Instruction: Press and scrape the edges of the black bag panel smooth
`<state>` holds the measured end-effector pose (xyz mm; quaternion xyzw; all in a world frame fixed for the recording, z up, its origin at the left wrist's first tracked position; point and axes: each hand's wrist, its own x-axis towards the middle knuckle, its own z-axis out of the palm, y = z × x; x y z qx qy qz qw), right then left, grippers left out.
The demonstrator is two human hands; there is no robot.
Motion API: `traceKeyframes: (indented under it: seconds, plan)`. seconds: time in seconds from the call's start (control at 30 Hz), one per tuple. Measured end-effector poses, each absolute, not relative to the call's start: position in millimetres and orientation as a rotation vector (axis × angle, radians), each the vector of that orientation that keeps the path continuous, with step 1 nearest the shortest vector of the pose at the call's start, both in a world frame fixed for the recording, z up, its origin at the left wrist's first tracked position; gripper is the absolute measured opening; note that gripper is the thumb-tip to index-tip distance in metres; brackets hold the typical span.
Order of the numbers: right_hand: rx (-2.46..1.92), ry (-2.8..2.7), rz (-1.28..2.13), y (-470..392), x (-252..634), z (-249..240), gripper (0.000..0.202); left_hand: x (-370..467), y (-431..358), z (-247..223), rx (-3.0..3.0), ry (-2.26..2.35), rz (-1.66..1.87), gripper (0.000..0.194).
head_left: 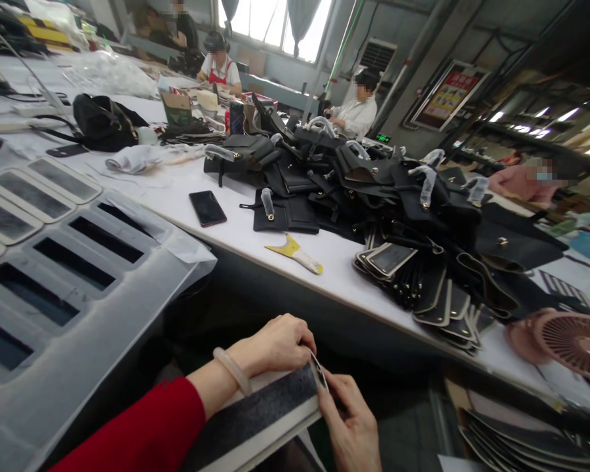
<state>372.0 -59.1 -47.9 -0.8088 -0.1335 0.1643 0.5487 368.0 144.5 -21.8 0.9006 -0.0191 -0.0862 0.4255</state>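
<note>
A flat black panel with a pale border [265, 410] is held low in front of me, tilted, its near end running out of the bottom of the view. My left hand [282, 341], with a pale bangle at the wrist, curls over the panel's far end. My right hand [351, 416] pinches the same end from the right, thumb and fingers closed on its edge. The fingertips of both hands meet near that corner and are partly hidden. Another panel or layer seems to lie beneath it, but I cannot make it out.
On the left stands a grey slotted rack [103, 314] bearing bordered panels [32, 196]. The white table [246, 252] carries a phone [207, 208], a yellow cutout [295, 252], piled black bags [285, 213], stacked panels [388, 259] and a pink fan [577, 344]. People work behind.
</note>
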Motion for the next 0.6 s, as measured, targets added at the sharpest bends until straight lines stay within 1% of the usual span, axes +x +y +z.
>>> traceKeyframes:
  seconds: [0.3,0.6]
  plan:
    - [-1.989,-0.414,0.324,-57.3,376.2,-47.2,0.035,365.5,144.9,-22.5,2.228,-0.026,-0.207,0.031]
    - [-2.041,-0.603,0.267,-58.0,377.5,-47.1,0.027,367.6,140.4,-11.9,2.316,-0.07,-0.174,0.025]
